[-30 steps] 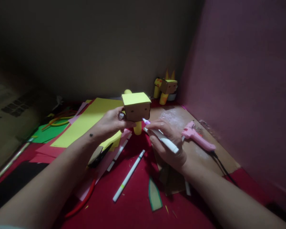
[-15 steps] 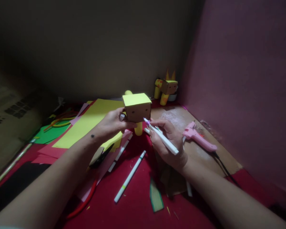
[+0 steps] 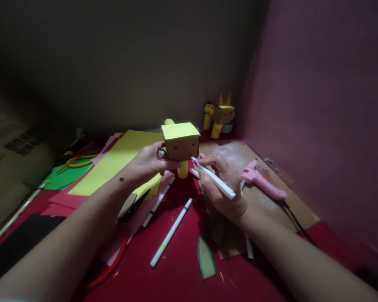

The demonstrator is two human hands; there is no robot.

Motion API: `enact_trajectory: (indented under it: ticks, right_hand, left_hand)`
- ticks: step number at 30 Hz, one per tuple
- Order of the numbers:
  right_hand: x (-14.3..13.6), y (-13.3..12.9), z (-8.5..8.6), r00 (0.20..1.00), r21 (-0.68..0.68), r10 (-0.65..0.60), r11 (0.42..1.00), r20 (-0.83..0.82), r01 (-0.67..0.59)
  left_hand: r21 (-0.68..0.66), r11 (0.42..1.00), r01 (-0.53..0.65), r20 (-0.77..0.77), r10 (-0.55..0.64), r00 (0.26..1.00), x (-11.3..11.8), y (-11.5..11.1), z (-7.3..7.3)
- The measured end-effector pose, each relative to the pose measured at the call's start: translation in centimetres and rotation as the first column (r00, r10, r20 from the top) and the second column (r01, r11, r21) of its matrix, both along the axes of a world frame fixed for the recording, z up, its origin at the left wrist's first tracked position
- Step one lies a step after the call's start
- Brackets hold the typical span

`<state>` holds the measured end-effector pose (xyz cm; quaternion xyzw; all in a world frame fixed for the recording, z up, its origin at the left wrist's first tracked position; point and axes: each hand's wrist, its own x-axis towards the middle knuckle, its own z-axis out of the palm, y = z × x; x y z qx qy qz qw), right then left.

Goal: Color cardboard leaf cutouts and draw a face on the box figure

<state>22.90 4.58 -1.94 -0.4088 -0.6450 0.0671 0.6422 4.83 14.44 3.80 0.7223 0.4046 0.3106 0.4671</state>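
Observation:
A small cardboard box (image 3: pixel 182 149) with a yellow paper top and two dark dots on its front is held up in the middle, above a yellow tube (image 3: pixel 182 170). My left hand (image 3: pixel 151 158) grips its left side and lower edge, and a pale cap-like piece shows between the fingers. In my right hand (image 3: pixel 222 182) is a white marker (image 3: pixel 217 183) with a purple band, its tip close to the lower right of the box front. Whether the tip touches the cardboard I cannot tell.
Yellow paper (image 3: pixel 113 155), red-handled scissors (image 3: pixel 113 260) and a white marker (image 3: pixel 171 233) lie on the red surface (image 3: pixel 176 281). A pink glue gun (image 3: pixel 264 184) rests on a board (image 3: pixel 280 214) at right. Behind stands a yellow cardboard animal (image 3: pixel 223 114) with pointed ears.
My right hand and the marker have shifted slightly, with the tip a little further right and lower. My left hand and the box have hardly moved.

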Motion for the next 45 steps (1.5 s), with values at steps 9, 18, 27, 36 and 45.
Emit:
enact_trajectory:
  ticks: [9,18,27,36,45]
  right_hand:
    - [-0.12,-0.03,0.21,1.0,0.006,0.0,1.0,0.017,-0.001]
    - [-0.52,0.26,0.55,0.976,0.163,-0.02,0.986,0.218,-0.016]
    - [-0.65,0.33,0.58,0.977,0.137,-0.034,0.991,0.211,0.005]
    - [-0.67,0.6,0.46,0.977,0.135,-0.024,0.991,0.214,-0.005]
    - [-0.65,0.52,0.5,0.979,0.117,-0.004,0.993,0.204,-0.021]
  left_hand:
    - [-0.017,1.0,0.012,0.04,-0.011,0.999,-0.06,0.21,-0.27]
    - [-0.015,1.0,-0.018,0.038,0.019,0.999,0.21,-0.16,0.0]
    - [0.004,1.0,0.002,0.021,-0.002,1.0,-0.01,0.14,-0.32]
    - [0.012,0.999,0.047,0.012,-0.047,0.999,-0.09,0.31,-0.47]
    - [0.022,0.999,0.028,0.01,-0.028,1.0,0.04,-0.02,-0.29]
